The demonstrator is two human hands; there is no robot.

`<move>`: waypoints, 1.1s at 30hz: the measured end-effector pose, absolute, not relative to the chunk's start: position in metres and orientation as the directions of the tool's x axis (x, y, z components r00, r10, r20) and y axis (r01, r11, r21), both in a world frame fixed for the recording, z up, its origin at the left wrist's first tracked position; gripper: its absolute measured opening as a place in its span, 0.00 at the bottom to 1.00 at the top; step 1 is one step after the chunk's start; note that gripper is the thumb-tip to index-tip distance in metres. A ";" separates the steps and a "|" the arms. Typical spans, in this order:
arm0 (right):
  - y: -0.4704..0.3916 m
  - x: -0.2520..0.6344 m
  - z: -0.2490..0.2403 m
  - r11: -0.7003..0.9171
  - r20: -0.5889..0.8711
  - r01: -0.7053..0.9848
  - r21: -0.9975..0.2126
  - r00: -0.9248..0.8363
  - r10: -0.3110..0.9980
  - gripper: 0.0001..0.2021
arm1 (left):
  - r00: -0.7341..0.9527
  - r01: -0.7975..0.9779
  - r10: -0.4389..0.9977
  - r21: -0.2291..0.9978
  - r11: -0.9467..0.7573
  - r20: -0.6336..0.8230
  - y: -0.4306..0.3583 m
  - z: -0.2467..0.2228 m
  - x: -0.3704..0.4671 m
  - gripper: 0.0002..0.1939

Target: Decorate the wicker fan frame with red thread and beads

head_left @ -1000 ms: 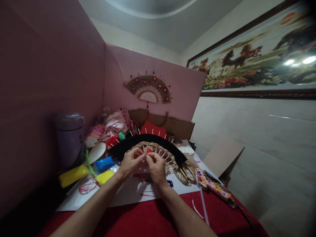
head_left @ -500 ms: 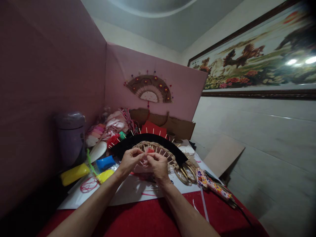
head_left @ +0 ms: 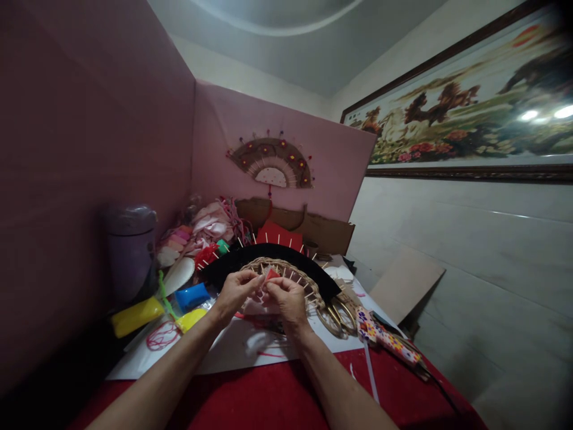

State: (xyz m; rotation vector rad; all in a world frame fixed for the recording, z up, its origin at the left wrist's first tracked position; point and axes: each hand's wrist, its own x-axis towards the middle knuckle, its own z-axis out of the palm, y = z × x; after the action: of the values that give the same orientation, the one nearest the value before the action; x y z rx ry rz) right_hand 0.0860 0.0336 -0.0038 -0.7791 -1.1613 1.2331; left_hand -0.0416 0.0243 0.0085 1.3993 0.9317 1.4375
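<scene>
My left hand point(head_left: 238, 292) and my right hand point(head_left: 289, 297) meet in front of me, both closed in a pinch. Between the fingertips of my right hand sits a small red piece point(head_left: 271, 274) with what looks like thin clear plastic around it. The left fingertips grip the pale, see-through edge of this plastic. Right behind my hands stands a fan-shaped piece: a black band point(head_left: 255, 252) with light sticks poking out, and a woven wicker arc point(head_left: 308, 280) below it. My hands cover its lower middle.
Gold-handled scissors point(head_left: 333, 319) and a flowered glue gun point(head_left: 389, 337) lie at right. To the left are yellow point(head_left: 136, 316) and blue point(head_left: 191, 295) packets, pink string point(head_left: 162, 335) and a lidded purple flask point(head_left: 131, 257). A finished fan point(head_left: 271, 161) hangs on the pink board.
The fingers have shifted slightly, and a bit more of the clear plastic shows beside the red piece. The arms stay in nearly the same place.
</scene>
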 end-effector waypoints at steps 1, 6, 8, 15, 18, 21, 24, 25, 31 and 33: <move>0.034 0.086 -0.004 0.214 0.242 -0.298 -0.930 -0.058 0.969 0.06 | 0.046 -0.097 0.946 0.944 -0.314 0.319 0.024 0.009 -0.041 0.17; 0.036 0.086 -0.006 0.238 0.259 -0.292 -0.926 -0.034 0.965 0.04 | 0.067 -0.114 0.946 0.944 -0.310 0.319 0.023 0.011 -0.041 0.17; 0.036 0.086 -0.006 0.246 0.265 -0.286 -0.926 -0.029 0.964 0.04 | 0.073 -0.122 0.947 0.945 -0.302 0.312 0.024 0.010 -0.041 0.17; 0.038 0.086 -0.009 0.274 0.290 -0.268 -0.924 -0.019 0.957 0.06 | 0.084 -0.143 0.952 0.949 -0.280 0.294 0.024 0.009 -0.041 0.17; 0.038 0.086 -0.009 0.299 0.314 -0.247 -0.922 -0.021 0.949 0.07 | 0.089 -0.147 0.953 0.950 -0.276 0.291 0.025 0.008 -0.041 0.18; 0.037 0.087 -0.009 0.325 0.339 -0.223 -0.919 -0.025 0.940 0.07 | 0.097 -0.151 0.951 0.949 -0.277 0.293 0.026 0.007 -0.041 0.18; 0.037 0.087 -0.009 0.343 0.356 -0.202 -0.917 -0.033 0.934 0.07 | 0.101 -0.152 0.948 0.946 -0.286 0.303 0.028 0.005 -0.042 0.19; 0.037 0.087 -0.009 0.349 0.362 -0.195 -0.917 -0.034 0.932 0.07 | 0.100 -0.150 0.947 0.945 -0.289 0.306 0.028 0.005 -0.043 0.19; 0.038 0.086 -0.012 0.396 0.406 -0.140 -0.908 -0.051 0.913 0.09 | 0.098 -0.113 0.945 0.947 -0.301 0.312 0.029 0.004 -0.044 0.19; 0.037 0.085 -0.013 0.410 0.419 -0.122 -0.904 -0.054 0.907 0.11 | 0.096 -0.096 0.943 0.946 -0.309 0.318 0.029 0.003 -0.044 0.19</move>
State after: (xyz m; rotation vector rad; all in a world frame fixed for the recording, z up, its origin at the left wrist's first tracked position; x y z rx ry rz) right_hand 0.0853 0.0374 -0.0131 -0.7752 -1.3588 0.9916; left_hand -0.0442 0.0292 0.0032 1.4267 0.8987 1.3890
